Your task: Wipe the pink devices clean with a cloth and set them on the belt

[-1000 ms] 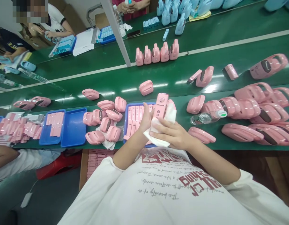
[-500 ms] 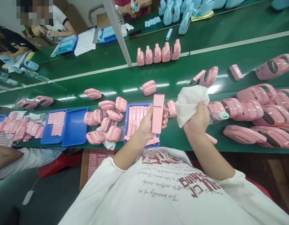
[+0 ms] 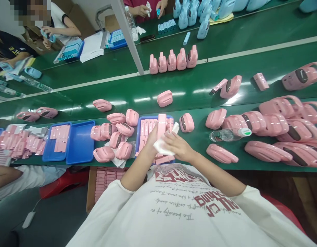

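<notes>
A pink rectangular plastic case (image 3: 161, 124) stands upright in my left hand (image 3: 151, 142), whose fingers are wrapped round it. My right hand (image 3: 179, 145) grips a white cloth (image 3: 163, 147) and presses it against the lower part of the case. Part of the case is hidden behind the cloth and fingers. Below both hands lies a blue tray (image 3: 139, 127) holding rows of similar pink pieces (image 3: 147, 127). Just right of the hands, a rounded pink housing (image 3: 186, 122) rests on the green table.
Pink housings cluster at left (image 3: 116, 140) and right (image 3: 266, 121). A clear plastic bottle (image 3: 226, 134) lies on its side at right. An open blue tray (image 3: 80, 144) and a pile of pink parts (image 3: 19, 144) are further left. Co-workers handle blue parts across the table.
My right hand has moved left with the white cloth, from beside the pink case onto it. My left hand has shifted slightly left and down. Across the table, a co-worker has lifted a blue part.
</notes>
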A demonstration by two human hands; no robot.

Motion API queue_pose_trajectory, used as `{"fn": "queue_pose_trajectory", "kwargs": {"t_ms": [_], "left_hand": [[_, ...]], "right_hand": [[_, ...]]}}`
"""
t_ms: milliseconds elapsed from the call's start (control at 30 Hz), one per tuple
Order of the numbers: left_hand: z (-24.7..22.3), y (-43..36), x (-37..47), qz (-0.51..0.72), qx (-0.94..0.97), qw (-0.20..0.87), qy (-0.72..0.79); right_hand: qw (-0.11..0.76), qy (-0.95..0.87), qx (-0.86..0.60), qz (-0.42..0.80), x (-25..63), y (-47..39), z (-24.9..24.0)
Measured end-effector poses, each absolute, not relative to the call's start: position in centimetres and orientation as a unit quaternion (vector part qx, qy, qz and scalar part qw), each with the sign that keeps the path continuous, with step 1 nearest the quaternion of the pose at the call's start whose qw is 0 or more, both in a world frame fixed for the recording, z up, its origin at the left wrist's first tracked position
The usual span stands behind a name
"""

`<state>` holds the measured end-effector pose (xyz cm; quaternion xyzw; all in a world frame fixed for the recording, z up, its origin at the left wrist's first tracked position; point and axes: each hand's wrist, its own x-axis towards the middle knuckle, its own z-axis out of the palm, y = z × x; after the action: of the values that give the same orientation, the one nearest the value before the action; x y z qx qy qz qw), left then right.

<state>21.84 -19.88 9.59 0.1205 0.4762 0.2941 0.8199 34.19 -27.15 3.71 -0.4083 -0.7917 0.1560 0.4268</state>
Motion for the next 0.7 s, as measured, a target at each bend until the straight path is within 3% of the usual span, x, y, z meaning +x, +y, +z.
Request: {"fn": "queue_pose_trajectory", "kwargs": {"t_ms": [100,167,467,700], "left_hand": [[7.7,-18.3,20.7,0.299,0.154,0.814,0.473],[5.7,-16.5,20.1,0.299,0.245,0.756,0.528],[-1.9,-1.0,21.2,0.238,0.420,0.538,0.691],[-3.5,4.0,22.2,0.181,0.520,0.428,0.717]], "right_hand": [[0.433,-0.543,-0.683,0.226,36.3,-25.8,1.2],[0.404,-0.429,-0.772,0.239,38.6,-24.7,0.1],[0.285,-0.378,-0.820,0.320,42.7,-21.6,-2.2],[0.339,-0.351,-0.791,0.369,43.3,-21.0,-2.7]]}}
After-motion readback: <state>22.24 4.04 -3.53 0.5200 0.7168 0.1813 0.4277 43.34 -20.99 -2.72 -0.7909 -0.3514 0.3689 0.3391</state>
